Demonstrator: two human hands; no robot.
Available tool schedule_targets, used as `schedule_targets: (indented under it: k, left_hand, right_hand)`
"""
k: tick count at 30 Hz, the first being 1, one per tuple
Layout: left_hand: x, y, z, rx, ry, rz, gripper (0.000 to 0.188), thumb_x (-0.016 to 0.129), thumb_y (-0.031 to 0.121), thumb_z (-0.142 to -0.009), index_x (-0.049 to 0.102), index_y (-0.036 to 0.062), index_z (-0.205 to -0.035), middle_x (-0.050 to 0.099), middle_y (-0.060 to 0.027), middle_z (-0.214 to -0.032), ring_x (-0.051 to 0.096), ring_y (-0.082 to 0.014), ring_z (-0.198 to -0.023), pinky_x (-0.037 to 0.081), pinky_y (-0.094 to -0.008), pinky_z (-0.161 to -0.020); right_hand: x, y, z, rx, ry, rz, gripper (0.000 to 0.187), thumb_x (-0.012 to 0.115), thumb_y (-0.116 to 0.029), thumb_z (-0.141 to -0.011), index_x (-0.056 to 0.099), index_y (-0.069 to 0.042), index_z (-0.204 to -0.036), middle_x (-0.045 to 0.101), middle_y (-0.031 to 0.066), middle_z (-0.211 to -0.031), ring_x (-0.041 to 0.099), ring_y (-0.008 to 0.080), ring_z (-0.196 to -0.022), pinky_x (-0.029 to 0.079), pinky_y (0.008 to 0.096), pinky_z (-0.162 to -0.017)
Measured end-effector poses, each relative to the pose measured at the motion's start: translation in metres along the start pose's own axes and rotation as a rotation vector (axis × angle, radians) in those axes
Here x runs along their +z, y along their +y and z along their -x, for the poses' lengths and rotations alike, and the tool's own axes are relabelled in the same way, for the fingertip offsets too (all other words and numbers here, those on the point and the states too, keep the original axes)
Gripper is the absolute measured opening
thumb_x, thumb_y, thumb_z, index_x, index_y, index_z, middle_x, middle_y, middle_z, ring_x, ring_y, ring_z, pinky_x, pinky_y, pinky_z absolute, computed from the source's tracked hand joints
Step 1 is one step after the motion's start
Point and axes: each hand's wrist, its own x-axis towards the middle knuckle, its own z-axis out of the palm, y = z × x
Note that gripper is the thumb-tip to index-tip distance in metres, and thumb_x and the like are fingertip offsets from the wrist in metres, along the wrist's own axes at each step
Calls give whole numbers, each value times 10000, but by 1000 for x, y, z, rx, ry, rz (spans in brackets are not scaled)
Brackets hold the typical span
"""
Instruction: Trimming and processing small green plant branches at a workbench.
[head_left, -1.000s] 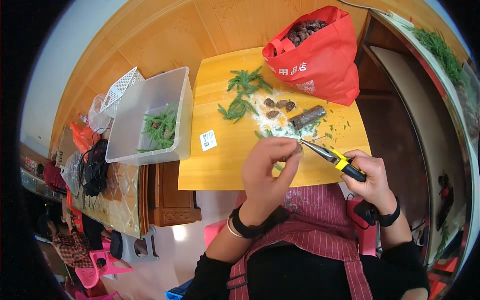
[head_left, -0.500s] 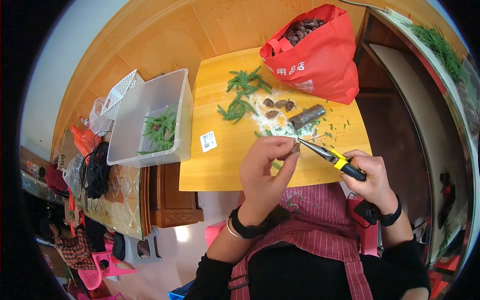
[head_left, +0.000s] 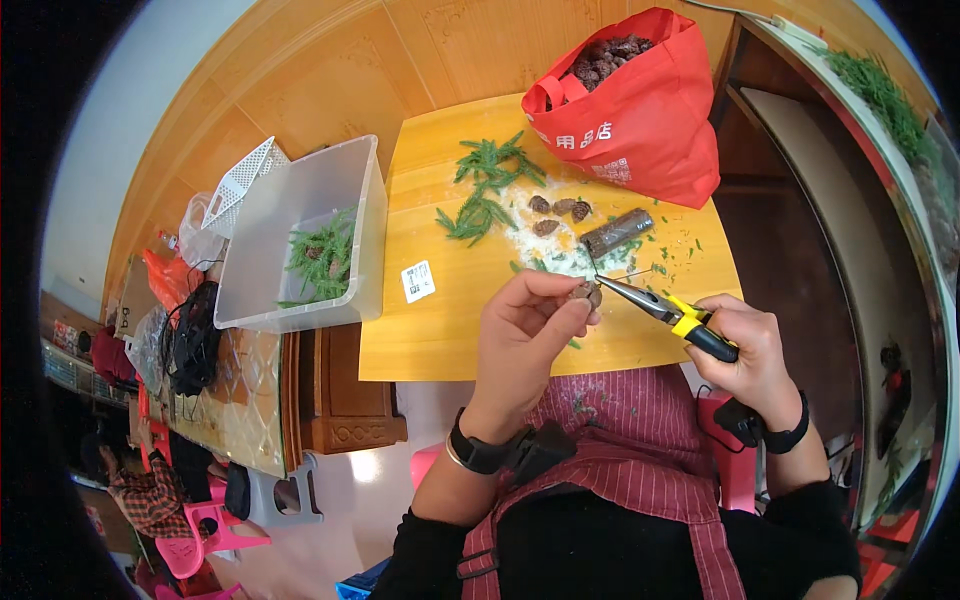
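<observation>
Between the thumb and fingers of my left hand point(head_left: 530, 335) is a small brown pine cone point(head_left: 588, 293), partly hidden by them. My right hand point(head_left: 742, 345) is wrapped round the handles of long-nose pliers point(head_left: 660, 308) with yellow and black grips. Their metal tip reaches to the top of the cone, where a thin dark wire point(head_left: 622, 276) sticks out. Just beyond lies a dark cylindrical bundle point(head_left: 616, 233), perhaps wrapped wire. Several loose pine cones point(head_left: 562, 207) sit beside it on white powdery crumbs.
Green sprigs point(head_left: 480, 190) lie on the yellow table point(head_left: 420, 340) near a white label point(head_left: 418, 281). A red bag point(head_left: 640, 130) full of pine cones stands at the back right. On the left is a clear plastic bin point(head_left: 290, 320) with greenery. A person point(head_left: 150, 495) sits far left.
My left hand has turned slightly, showing more of the cone. My right hand and the pliers have shifted a little right and down, with the tip still at the cone.
</observation>
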Motion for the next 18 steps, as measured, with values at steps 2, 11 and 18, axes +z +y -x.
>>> schedule_targets:
  k: [2, 11, 18]
  left_hand:
    - [7, -3, -1, 187, 38, -216, 188, 596, -53, -777, 531, -13, -948, 588, -105, -912, 583, -142, -796, 480, -242, -689]
    - [6, -9, -4, 712, 67, -885, 281, 643, -140, -672, 538, -22, -904, 538, -133, -962, 561, -177, -858, 473, -257, -758]
    - [-5, -15, -7, 502, 145, -583, 345, 625, -121, -711, 497, -10, -1011, 510, -99, -993, 545, -151, -888, 462, -251, -790]
  right_hand:
    - [0, -1, 0, -5, -12, 14, 190, 662, 8, -593, 473, 7, -578, 523, 142, -589, 608, 265, -645, 441, 292, -516]
    - [-6, -9, 0, 219, -129, -18, 167, 663, -25, -608, 498, 2, -615, 550, 128, -624, 606, 277, -677, 453, 297, -563]
    - [-16, 12, 9, 353, -144, -142, 115, 612, -95, -689, 558, 3, -715, 622, 108, -768, 576, 242, -826, 436, 286, -694]
